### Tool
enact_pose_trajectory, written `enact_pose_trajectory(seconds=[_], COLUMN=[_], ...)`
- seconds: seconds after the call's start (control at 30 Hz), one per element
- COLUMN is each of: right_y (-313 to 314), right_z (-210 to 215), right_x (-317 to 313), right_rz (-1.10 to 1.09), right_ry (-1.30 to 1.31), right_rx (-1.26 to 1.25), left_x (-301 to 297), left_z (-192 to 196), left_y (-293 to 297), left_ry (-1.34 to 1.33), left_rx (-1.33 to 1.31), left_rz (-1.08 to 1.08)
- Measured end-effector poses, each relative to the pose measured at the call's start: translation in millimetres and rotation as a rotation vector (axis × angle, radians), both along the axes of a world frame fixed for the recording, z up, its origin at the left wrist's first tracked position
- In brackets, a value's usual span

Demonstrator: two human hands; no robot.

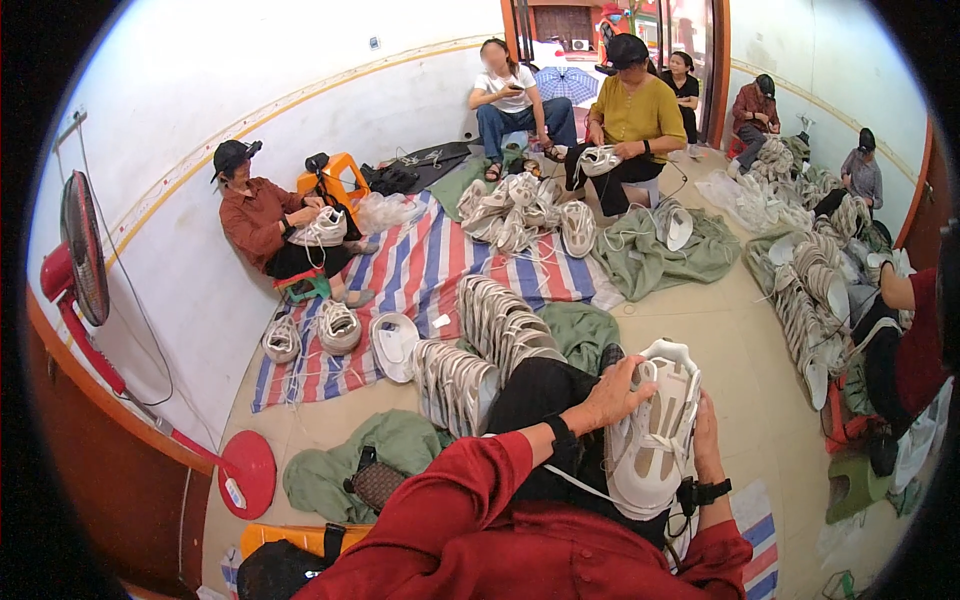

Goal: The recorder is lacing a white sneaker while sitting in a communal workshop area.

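On lap: left hand (618, 393), right hand (706, 436) grip white sneaker (652, 436).

Bright even daylight, soft shadows, fisheye-bent edges

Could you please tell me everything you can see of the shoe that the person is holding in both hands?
The shoe is a white and beige sneaker, apparently of synthetic panels, held upright over the lap with its toe pointing up. The left hand grips its left side; the right hand supports its right. A white lace trails from it toward the red sleeve.
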State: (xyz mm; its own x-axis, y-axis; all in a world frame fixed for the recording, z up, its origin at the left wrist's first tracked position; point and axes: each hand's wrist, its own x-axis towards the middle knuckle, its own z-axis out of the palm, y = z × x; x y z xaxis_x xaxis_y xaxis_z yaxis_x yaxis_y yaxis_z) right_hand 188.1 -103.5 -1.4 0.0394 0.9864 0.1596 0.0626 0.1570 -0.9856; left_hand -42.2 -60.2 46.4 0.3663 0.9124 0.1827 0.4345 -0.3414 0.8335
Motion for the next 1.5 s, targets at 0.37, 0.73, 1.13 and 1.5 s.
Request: enact_pose_trajectory(seconds=[0.37,0.73,1.13,1.5], right_y=[-35.0,-83.8,-87.8,-94.0], right_z=[25.3,73.4,93.6,75.9], right_x=[0.9,-16.9,-12.8,-6.2], right_rz=[-0.096,-0.273,-0.051,-0.117], right_ry=[-0.267,-0.678,-0.706,-0.646], right_rx=[0.048,0.362,0.270,0.197], left_x=[6.2,13.7,-23.9,-19.9], left_z=[1.3,2.6,0.8,1.3], left_y=[-7.1,-22.9,-34.4,-57.4], left_ry=[-0.022,0.067,-0.067,-0.020], left_rx=[0.071,-0.010,-0.093,-0.049], left_rz=[0.006,0.015,-0.079,-0.095])
